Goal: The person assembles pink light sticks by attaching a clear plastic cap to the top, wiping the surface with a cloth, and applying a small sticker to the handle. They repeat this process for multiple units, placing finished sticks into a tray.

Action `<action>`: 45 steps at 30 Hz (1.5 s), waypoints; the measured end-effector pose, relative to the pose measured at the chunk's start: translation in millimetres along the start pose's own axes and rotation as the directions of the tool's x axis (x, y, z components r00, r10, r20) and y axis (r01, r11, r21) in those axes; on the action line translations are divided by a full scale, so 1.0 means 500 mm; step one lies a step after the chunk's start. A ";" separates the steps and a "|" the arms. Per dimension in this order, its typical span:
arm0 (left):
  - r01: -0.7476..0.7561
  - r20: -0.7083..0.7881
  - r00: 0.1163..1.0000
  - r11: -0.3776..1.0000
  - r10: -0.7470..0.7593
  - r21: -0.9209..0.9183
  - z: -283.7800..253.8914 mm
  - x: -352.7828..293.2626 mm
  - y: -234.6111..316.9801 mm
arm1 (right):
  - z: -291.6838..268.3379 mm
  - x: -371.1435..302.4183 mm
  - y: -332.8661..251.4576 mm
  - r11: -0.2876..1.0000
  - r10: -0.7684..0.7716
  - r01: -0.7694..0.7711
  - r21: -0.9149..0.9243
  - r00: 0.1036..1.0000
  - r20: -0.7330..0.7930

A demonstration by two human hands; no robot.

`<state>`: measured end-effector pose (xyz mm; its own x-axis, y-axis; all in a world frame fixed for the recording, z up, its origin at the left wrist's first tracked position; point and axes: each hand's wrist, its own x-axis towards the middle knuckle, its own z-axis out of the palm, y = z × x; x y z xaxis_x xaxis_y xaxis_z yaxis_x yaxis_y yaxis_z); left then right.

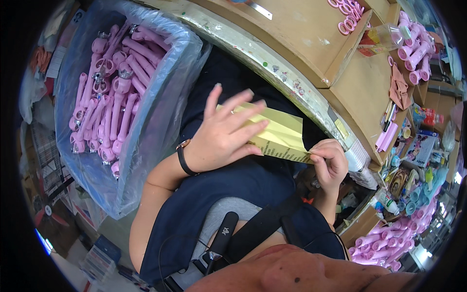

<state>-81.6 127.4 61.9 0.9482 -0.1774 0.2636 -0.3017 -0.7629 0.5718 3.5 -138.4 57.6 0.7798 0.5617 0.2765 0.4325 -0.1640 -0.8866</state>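
Note:
A creased yellow sheet of paper with dark print along its lower edge is held above my lap. My right hand pinches its right corner between thumb and fingers. My left hand lies across the left part of the sheet, its fingers spread and slightly blurred by motion. The fingers and palm hide that end of the paper, and I cannot tell how firmly they touch it. A dark-strapped watch is on my left wrist.
At my left stands a bin lined with blue plastic, full of pink plastic wand-like parts. A workbench edge runs ahead, with cardboard trays, pink rings and a clear bottle. More pink parts are piled at right.

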 end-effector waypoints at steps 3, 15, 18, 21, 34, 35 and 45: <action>-0.083 -0.009 0.997 0.993 0.083 -0.083 0.016 0.003 -0.004 | 0.001 0.002 -0.004 0.997 -0.011 0.008 -0.075 0.999 -0.041; -0.006 0.062 0.998 1.000 0.008 -0.018 0.018 -0.054 -0.051 | 0.006 -0.016 0.010 0.989 0.150 -0.148 -0.030 0.987 0.063; 0.401 0.327 0.894 0.872 -0.306 -0.280 0.028 -0.066 -0.064 | 0.014 -0.039 0.024 0.866 0.496 -0.500 0.020 0.863 0.100; 0.697 0.526 0.709 0.579 -0.470 -0.422 0.036 -0.085 -0.080 | 0.018 -0.071 0.053 0.549 0.787 -0.773 0.316 0.606 0.115; 0.882 0.748 0.333 -0.092 -0.575 -0.463 0.091 -0.184 -0.095 | 0.052 -0.157 0.090 0.126 0.866 -0.963 0.239 0.224 0.448; 0.848 0.745 0.315 -0.178 -0.587 -0.499 0.088 -0.190 -0.095 | 0.040 -0.143 0.088 0.047 0.837 -0.973 0.226 0.162 0.523; 0.405 0.402 0.690 -0.139 -0.602 -0.904 0.093 -0.232 -0.074 | 0.024 0.069 0.016 0.998 0.006 -0.026 0.049 0.930 0.367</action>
<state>-176.0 147.1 -26.1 0.8758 0.0876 -0.4747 0.3358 0.5958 0.7296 28.5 -110.7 55.4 0.5622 0.8189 0.1156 0.3891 -0.1386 -0.9107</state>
